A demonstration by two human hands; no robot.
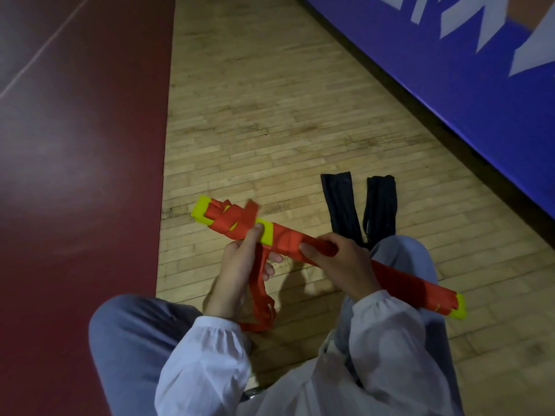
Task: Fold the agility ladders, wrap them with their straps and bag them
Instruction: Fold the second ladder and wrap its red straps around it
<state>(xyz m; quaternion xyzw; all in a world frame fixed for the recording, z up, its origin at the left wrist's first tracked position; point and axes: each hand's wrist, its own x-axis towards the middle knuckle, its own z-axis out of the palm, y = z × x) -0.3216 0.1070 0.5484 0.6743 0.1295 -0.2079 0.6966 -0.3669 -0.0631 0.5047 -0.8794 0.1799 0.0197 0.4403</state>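
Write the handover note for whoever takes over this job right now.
Left hand: grips the loose orange strap, thumb pressed on the ladder bundle.
Right hand: grip closed round the bundle near its middle, holding it above the wooden floor.
Two black bags lie flat on the floor past the right knee.
Done: ladder folded into one stack, strap wound round much of it.
Left: wind on the hanging strap tail, secure it, bag the bundle.

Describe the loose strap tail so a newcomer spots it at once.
Start at the yellow-and-orange ladder bundle held over the wood floor. Under its left half, the left hand holds the loose strap tail, which hangs in slack orange loops toward the floor, unlike the strap wound tight round the bundle.
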